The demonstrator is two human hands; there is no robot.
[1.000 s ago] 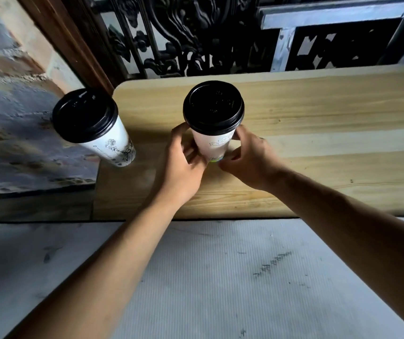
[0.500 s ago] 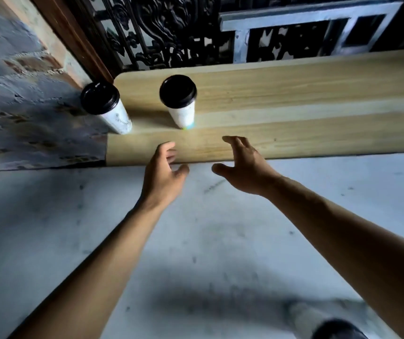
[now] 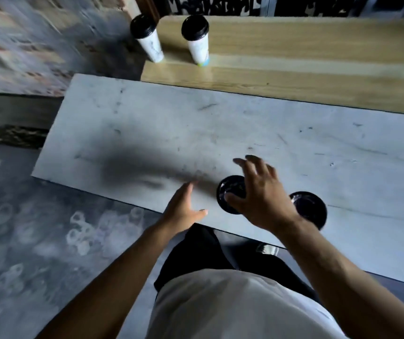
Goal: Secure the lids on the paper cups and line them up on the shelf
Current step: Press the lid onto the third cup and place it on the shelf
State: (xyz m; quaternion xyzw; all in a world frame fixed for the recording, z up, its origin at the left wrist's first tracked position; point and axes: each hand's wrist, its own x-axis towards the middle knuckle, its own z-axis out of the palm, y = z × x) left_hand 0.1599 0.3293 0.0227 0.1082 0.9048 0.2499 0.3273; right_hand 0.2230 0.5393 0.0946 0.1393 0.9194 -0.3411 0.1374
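Cups (image 3: pixel 231 194) on the table sit under the open right hand (image 3: pixel 259 196).

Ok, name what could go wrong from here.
1. The right hand reaches open-fingered over the nearer black-lidded cup; a second cup stands close beside it and could get knocked.
2. Both stand near the grey table edge, so either might tip off.
3. The frame is motion-blurred; a rushed grab may miss.
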